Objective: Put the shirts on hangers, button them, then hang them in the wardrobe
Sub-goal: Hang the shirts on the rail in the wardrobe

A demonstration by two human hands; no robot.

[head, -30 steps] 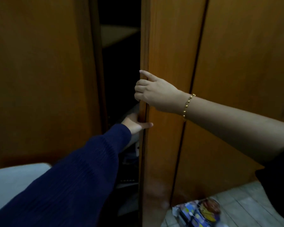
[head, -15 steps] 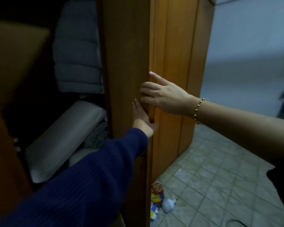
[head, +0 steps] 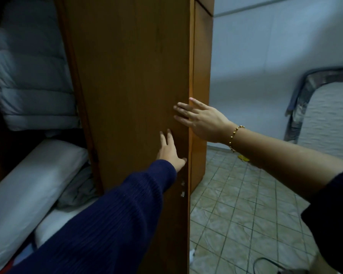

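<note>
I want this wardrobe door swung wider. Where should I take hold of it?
Probably grip the wardrobe door by its free vertical edge, coming from the right, curling round it. The face toward you is flat, no handle showing, so the left hand and right hand, open against it, can only push.

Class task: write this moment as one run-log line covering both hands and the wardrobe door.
left hand: flat on wardrobe door | right hand: fingers straight at door edge | wardrobe door: open | shirts: none visible
</note>
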